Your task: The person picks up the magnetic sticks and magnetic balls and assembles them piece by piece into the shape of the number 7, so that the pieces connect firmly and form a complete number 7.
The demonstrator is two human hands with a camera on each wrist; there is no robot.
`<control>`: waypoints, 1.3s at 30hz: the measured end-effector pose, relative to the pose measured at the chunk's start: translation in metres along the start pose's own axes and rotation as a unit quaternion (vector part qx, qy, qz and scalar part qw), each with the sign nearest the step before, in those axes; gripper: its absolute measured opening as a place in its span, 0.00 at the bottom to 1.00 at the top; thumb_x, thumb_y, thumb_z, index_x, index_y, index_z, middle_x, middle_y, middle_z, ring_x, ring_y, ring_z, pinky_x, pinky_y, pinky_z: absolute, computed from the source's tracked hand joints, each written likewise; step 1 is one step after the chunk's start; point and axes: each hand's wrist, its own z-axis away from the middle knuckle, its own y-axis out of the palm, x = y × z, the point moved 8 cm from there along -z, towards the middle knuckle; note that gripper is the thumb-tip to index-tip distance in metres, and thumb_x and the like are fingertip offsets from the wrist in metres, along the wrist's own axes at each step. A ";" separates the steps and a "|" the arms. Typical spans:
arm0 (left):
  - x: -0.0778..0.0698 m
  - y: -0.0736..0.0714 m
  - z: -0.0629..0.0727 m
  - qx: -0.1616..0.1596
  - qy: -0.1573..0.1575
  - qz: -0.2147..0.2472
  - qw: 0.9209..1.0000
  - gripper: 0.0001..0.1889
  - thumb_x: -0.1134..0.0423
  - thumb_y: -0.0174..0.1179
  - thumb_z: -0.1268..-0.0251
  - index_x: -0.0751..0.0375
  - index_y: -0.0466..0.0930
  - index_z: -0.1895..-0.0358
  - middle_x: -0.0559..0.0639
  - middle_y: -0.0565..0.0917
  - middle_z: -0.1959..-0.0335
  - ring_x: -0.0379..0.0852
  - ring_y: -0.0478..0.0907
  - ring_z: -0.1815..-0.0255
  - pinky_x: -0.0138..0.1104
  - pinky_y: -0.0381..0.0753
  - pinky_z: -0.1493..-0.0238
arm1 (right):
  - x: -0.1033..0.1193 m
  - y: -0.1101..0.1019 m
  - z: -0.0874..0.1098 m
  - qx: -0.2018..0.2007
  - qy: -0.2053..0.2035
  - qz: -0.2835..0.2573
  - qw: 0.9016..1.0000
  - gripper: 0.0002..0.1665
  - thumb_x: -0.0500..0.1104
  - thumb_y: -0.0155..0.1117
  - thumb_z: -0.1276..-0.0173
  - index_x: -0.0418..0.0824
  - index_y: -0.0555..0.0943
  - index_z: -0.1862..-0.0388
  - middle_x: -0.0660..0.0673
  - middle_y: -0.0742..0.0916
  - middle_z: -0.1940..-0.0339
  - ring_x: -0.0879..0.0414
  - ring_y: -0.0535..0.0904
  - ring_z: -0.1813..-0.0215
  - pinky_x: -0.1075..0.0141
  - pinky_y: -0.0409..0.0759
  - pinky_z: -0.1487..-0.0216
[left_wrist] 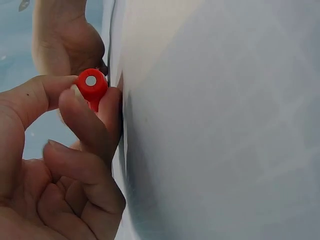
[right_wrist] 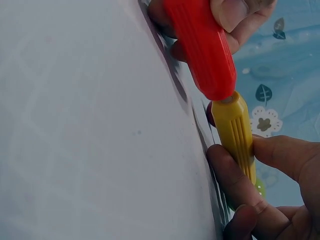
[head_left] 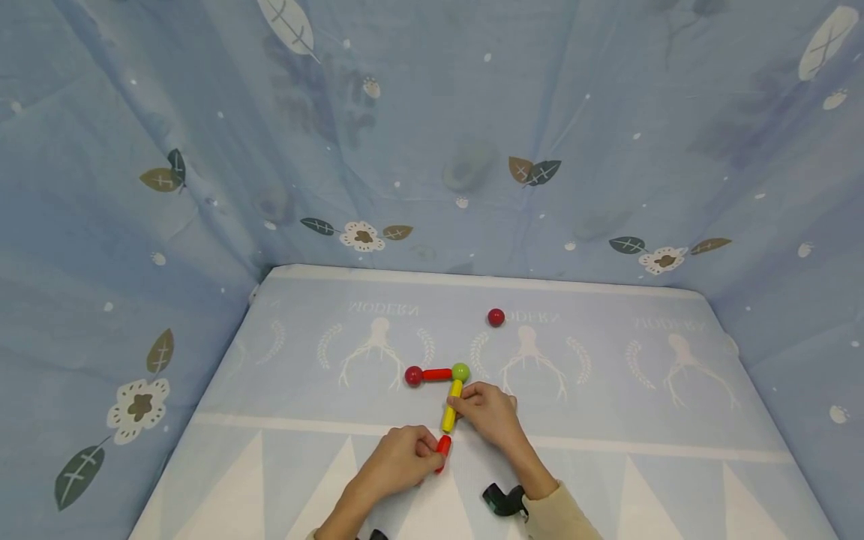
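Observation:
My left hand (head_left: pixel 403 459) pinches a short red rod (head_left: pixel 442 453) between thumb and fingers; in the left wrist view a round silver disc shows in the end of this red rod (left_wrist: pixel 92 85). Just beyond it, my right hand (head_left: pixel 491 412) pinches a yellow rod (head_left: pixel 450 415) by its sides. The right wrist view has the red rod's tip right at the end of the yellow rod (right_wrist: pixel 235 130), nearly in line. At its far end the yellow rod meets a green ball (head_left: pixel 460 372). From that ball a second red rod (head_left: pixel 437 374) runs left to a dark red ball (head_left: pixel 414 376).
Another dark red ball (head_left: pixel 496 317) lies alone farther back on the patterned tabletop (head_left: pixel 607 390). A black device (head_left: pixel 502 499) shows at the right wrist. Blue printed fabric (head_left: pixel 432 135) hangs behind the table and along both sides.

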 end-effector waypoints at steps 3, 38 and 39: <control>-0.001 -0.002 0.000 -0.011 0.009 -0.033 0.999 0.07 0.56 0.70 0.44 0.51 0.82 0.69 0.37 0.79 0.79 0.35 0.75 0.79 0.31 0.72 0.76 | 0.000 0.000 0.000 0.001 0.003 -0.001 1.000 0.15 0.53 0.71 0.35 0.41 0.83 0.66 0.60 0.86 0.80 0.61 0.78 0.69 0.47 0.56 0.51; 0.001 -0.022 0.008 -0.054 0.003 -0.108 0.993 0.21 0.51 0.65 0.33 0.60 0.73 0.47 0.41 0.74 0.74 0.39 0.69 0.78 0.35 0.69 0.76 | -0.002 0.001 0.000 0.005 0.000 0.001 1.000 0.16 0.54 0.70 0.34 0.42 0.83 0.66 0.60 0.85 0.80 0.62 0.77 0.70 0.44 0.56 0.47; 0.002 -0.022 0.008 -0.053 -0.001 -0.110 0.993 0.23 0.49 0.67 0.35 0.60 0.73 0.47 0.39 0.74 0.76 0.38 0.70 0.78 0.35 0.69 0.76 | -0.002 0.001 0.000 0.005 0.000 0.001 1.000 0.16 0.54 0.70 0.34 0.42 0.83 0.66 0.60 0.85 0.80 0.62 0.77 0.70 0.44 0.56 0.47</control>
